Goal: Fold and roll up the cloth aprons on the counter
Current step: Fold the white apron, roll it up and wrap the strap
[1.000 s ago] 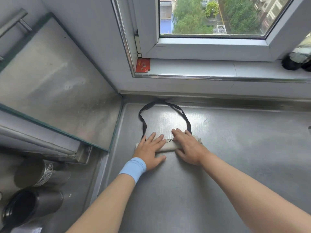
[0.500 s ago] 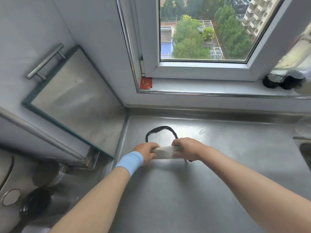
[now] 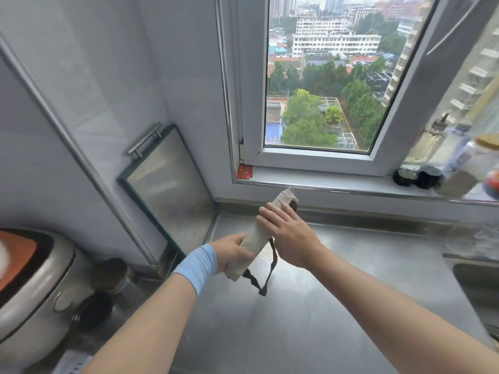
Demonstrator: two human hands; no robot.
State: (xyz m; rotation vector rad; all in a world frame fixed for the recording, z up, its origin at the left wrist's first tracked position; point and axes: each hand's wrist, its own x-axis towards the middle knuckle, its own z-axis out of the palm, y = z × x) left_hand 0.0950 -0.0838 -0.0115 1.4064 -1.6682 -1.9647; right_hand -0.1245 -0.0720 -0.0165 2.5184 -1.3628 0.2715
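A beige apron rolled into a tight tube (image 3: 256, 236) is held up off the steel counter (image 3: 310, 319), tilted with its far end toward the window sill. My left hand (image 3: 232, 253), with a blue wristband, grips the tube's near lower end. My right hand (image 3: 289, 230) lies over the tube's middle and upper part with the fingers fairly straight. The apron's black strap (image 3: 266, 279) hangs in a loop below the roll, just above the counter.
A steel board with a handle (image 3: 167, 184) leans in the left corner. A rice cooker (image 3: 29, 287) and dark jars (image 3: 94, 309) stand at the left. Bottles (image 3: 421, 176) crowd the sill at right, and a sink edge (image 3: 472, 268) shows at far right.
The rolled apron went from flat on the counter to lifted and tilted upright in both hands. The strap loop now dangles below it. My view has tipped up toward the window.
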